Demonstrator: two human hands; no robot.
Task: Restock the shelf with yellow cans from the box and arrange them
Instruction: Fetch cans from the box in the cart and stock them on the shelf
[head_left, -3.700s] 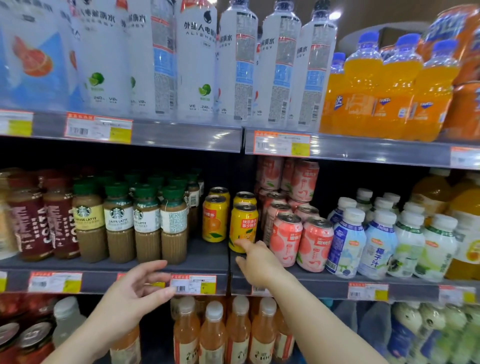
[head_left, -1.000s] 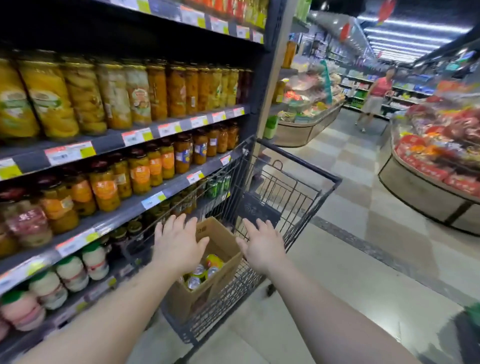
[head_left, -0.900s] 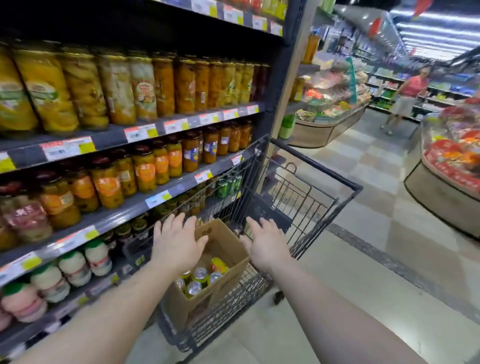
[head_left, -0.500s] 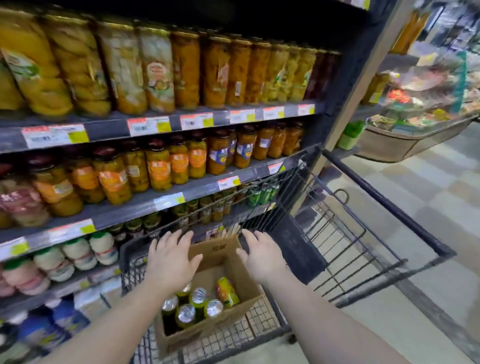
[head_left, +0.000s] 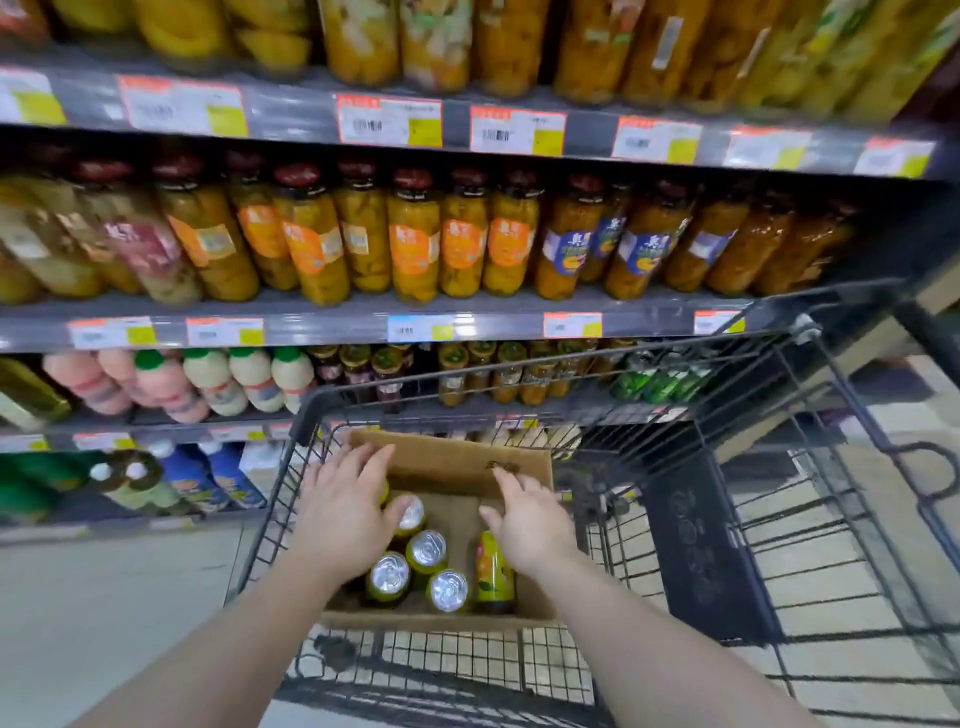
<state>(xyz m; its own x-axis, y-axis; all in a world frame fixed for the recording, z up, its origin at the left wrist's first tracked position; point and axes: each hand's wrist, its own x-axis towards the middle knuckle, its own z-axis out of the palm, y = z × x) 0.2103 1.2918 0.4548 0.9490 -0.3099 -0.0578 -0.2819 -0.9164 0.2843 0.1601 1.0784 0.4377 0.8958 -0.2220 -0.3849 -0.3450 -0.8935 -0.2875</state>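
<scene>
Two hands are hovering over the cardboard box (head_left: 470, 465) sitting in the cart (head_left: 810, 467). Left hand (head_left: 345, 512), grip open, is lying directly over the upright yellow cans (head_left: 427, 551), long axes vertical. Right hand (head_left: 532, 519), also open and empty, is just beside the lying can (head_left: 493, 574).
</scene>
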